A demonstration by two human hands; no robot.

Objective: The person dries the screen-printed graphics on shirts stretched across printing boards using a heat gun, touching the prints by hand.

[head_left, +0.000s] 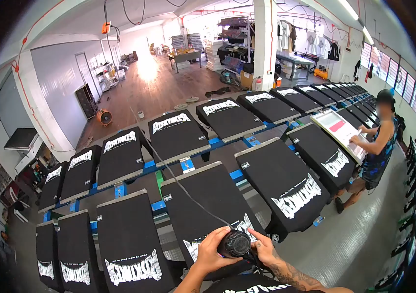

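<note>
Black corded tool [237, 242], held in both hands above the near end of a black shirt [205, 195]; contact with the cloth cannot be told. Rounded, ridged end points up toward the viewer. Long axis appears to run away from the viewer, downward; its far end is hidden, so exact tilt cannot be read.

Left grip [212, 250]: closed around the tool's left side, fingers over the upper edge, thumb along the lower. Right grip [263, 249]: at the tool's right side, index finger reaching forward; how far it is closed cannot be told.

Grey cord [183, 189]: slants across the shirt from upper left, meeting the tool's far edge.

Shirt lies over a platen [192, 172], white lettering [192, 250] at its near end, partly behind the hands. Similar shirts flank it left [127, 229] and right [281, 178]. Beyond a blue rail [215, 142], a second row [177, 134] carries white lettering at the far ends.

Farther right, a co-worker [383, 139] has both hands at a pale frame [341, 127], tilted over a shirt.
</note>
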